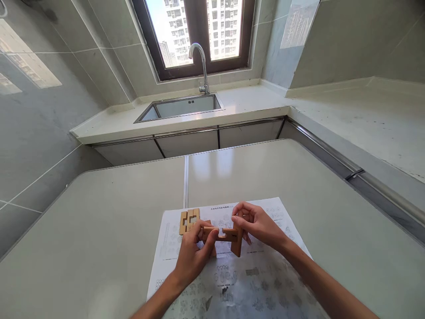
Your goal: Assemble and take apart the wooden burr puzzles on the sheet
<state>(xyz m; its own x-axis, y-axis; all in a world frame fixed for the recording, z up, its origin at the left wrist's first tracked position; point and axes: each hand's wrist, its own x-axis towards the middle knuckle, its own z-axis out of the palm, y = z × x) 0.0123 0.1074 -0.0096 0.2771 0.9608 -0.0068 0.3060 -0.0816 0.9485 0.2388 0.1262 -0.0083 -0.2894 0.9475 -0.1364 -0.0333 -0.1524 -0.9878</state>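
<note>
My left hand grips the left end of a notched wooden piece, thumb on top. At its right end, my right hand pinches an upright flat wooden piece, which touches the notched one. Another wooden piece is partly hidden behind my left fingers. Left of the hands, several notched wooden pieces lie together on a printed sheet with rows of small diagrams. Both hands are just above the sheet.
The sheet rests on a light table with a seam running away from me. Beyond its far edge is a counter with a sink and a curved faucet under a window. A side counter runs along the right.
</note>
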